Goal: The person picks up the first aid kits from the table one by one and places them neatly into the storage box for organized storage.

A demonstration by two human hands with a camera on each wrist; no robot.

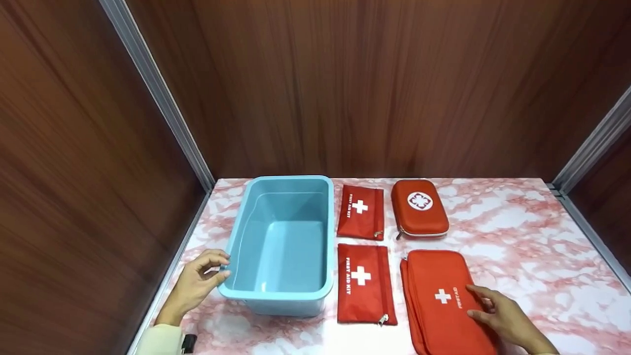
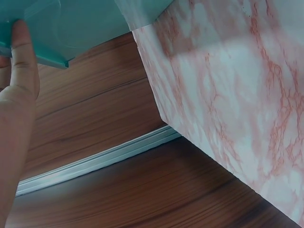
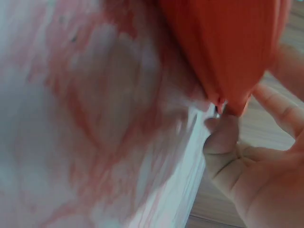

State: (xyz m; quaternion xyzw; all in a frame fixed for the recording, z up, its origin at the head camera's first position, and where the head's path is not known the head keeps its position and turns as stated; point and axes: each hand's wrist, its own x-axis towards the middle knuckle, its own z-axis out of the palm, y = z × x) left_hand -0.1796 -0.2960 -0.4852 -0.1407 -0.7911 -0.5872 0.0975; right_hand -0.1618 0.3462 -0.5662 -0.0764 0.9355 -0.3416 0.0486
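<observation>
Large red pouch [image 1: 446,305]: likely light, soft.
I am pinching its right edge with the right hand [image 1: 505,315]; the left hand [image 1: 193,285] is gripping the blue bin [image 1: 276,296] by its left rim.

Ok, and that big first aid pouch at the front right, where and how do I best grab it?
I'd pinch the big pouch along its long right edge, coming from the right, where the right hand touches it. That side faces bare tabletop; on the left, a smaller pouch lies close and the big pouch's layers look fanned apart, so a grip there might catch only one.
</observation>
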